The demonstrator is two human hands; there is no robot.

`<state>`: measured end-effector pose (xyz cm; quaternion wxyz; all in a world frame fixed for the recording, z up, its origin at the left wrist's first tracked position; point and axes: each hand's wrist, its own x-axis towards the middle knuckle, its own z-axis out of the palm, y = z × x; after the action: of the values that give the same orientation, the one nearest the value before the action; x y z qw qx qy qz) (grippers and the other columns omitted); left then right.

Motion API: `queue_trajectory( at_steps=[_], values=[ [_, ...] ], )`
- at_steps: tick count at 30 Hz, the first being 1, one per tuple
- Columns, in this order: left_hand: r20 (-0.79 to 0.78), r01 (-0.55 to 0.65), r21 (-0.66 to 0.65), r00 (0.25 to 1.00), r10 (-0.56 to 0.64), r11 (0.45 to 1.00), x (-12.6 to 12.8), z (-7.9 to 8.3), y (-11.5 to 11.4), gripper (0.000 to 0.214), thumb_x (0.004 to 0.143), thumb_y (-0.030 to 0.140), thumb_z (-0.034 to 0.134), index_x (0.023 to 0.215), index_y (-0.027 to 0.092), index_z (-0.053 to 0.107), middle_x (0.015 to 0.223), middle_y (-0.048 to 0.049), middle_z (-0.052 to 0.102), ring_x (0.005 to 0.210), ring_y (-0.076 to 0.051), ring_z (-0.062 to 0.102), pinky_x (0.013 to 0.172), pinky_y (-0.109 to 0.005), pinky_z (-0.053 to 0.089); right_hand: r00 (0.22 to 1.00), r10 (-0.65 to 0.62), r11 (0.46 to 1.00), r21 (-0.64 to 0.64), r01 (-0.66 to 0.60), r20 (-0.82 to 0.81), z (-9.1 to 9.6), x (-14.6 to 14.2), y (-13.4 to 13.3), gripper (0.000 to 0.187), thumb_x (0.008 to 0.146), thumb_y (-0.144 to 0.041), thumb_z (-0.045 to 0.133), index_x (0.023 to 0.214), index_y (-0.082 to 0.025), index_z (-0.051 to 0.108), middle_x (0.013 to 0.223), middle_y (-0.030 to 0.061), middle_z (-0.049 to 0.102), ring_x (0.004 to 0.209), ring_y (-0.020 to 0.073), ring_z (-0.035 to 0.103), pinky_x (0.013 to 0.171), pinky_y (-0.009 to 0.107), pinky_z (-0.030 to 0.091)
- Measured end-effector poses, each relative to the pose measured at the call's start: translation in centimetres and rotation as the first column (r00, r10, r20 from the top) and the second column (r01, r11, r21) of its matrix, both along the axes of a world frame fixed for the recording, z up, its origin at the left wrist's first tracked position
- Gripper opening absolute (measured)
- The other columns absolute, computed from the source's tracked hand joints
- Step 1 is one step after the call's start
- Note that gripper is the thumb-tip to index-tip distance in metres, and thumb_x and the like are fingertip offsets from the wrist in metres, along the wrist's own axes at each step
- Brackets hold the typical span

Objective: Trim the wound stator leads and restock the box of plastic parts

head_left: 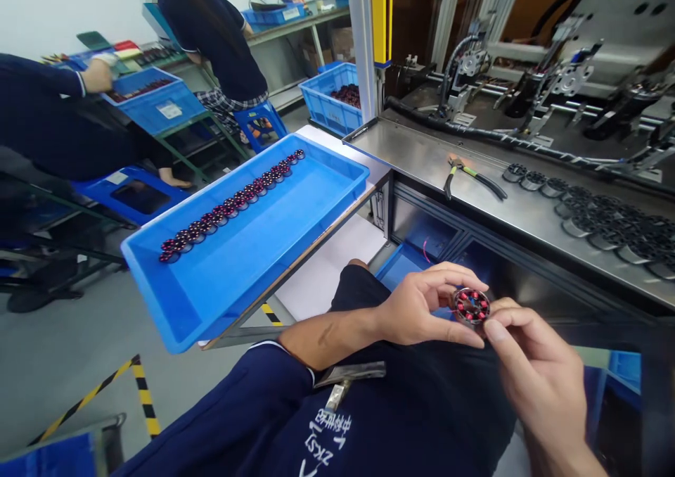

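Between my two hands, above my lap, is a small round motor stator (472,307) with red windings inside its dark ring. My left hand (416,308) grips it from the left, thumb below and fingers above. From the right, my right hand (538,357) pinches its edge between thumb and forefinger. Similar wound stators (232,206) stand in a slanting line inside a shallow blue tray (285,231) to my left. On the metal ledge to my right lie black ring-shaped cores (606,217) in rows.
Cutting pliers (472,178) with green-black handles lie on the metal ledge (416,153) before the machine (553,76). A blue crate (332,100) of dark parts stands beyond the tray. Two co-workers (221,41) sit on blue stools at the back left.
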<state>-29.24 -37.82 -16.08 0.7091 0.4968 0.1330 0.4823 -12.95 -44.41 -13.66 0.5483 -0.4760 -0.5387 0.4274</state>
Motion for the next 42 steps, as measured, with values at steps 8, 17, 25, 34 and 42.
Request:
queue_trajectory(
  at_steps=[8, 17, 25, 34, 42],
  values=[
    [-0.103, -0.116, 0.069, 0.987, 0.122, 0.991, 0.4, 0.6, -0.7, 0.045, 0.071, 0.016, 0.086, 0.112, 0.015, 0.068, 0.107, -0.0094, 0.071, 0.091, -0.014, 0.07, 0.083, -0.026, 0.06, 0.979, -0.13, 0.99, -0.084, 0.118, -0.154, -2.3, -0.2, -0.8, 0.015, 0.094, -0.032, 0.068, 0.083, -0.022, 0.065, 0.083, 0.004, 0.059, 0.082, 0.018, 0.058, 0.072, 0.028, 0.048],
    [-0.055, -0.388, 0.633, 0.841, 0.539, 0.67, 0.8, 0.9, -0.4, 0.042, 0.068, 0.012, 0.079, 0.108, 0.013, 0.068, 0.103, -0.0105, 0.075, 0.089, -0.018, 0.073, 0.079, -0.026, 0.062, 0.956, -0.068, 0.995, -0.087, 0.045, -0.286, -1.0, -1.3, -0.3, 0.01, 0.092, -0.031, 0.071, 0.087, -0.024, 0.065, 0.104, 0.0048, 0.06, 0.093, 0.0185, 0.06, 0.083, 0.032, 0.053],
    [-0.095, -0.324, 0.41, 0.915, 0.393, 0.853, 0.6, 0.2, -0.7, 0.039, 0.073, 0.013, 0.078, 0.11, 0.012, 0.067, 0.106, -0.0109, 0.073, 0.09, -0.016, 0.072, 0.075, -0.024, 0.061, 0.838, -0.19, 0.972, -0.218, 0.087, -0.512, -2.3, -3.0, 0.2, 0.012, 0.093, -0.032, 0.068, 0.085, -0.022, 0.069, 0.087, 0.0027, 0.061, 0.079, 0.0134, 0.06, 0.072, 0.024, 0.053],
    [-0.097, -0.343, 0.59, 0.869, 0.486, 0.731, 0.3, 1.0, -0.3, 0.04, 0.069, 0.011, 0.079, 0.107, 0.009, 0.068, 0.104, -0.0143, 0.075, 0.09, -0.02, 0.073, 0.078, -0.028, 0.063, 0.972, -0.198, 0.95, 0.218, 0.222, -0.128, -1.1, -1.7, 1.0, 0.02, 0.077, -0.016, 0.082, 0.093, -0.02, 0.07, 0.107, 0.0061, 0.066, 0.102, 0.0189, 0.063, 0.089, 0.033, 0.051],
    [-0.118, -0.262, 0.37, 0.938, 0.325, 0.891, -0.1, 0.3, -0.3, 0.039, 0.073, 0.012, 0.077, 0.11, 0.011, 0.067, 0.108, -0.0126, 0.072, 0.093, -0.02, 0.072, 0.08, -0.03, 0.062, 0.844, -0.426, 0.905, -0.171, 0.39, -0.327, -2.0, -2.7, 1.9, 0.026, 0.078, -0.04, 0.086, 0.078, -0.017, 0.073, 0.088, 0.0036, 0.07, 0.081, 0.0131, 0.065, 0.077, 0.025, 0.053]
  ],
)
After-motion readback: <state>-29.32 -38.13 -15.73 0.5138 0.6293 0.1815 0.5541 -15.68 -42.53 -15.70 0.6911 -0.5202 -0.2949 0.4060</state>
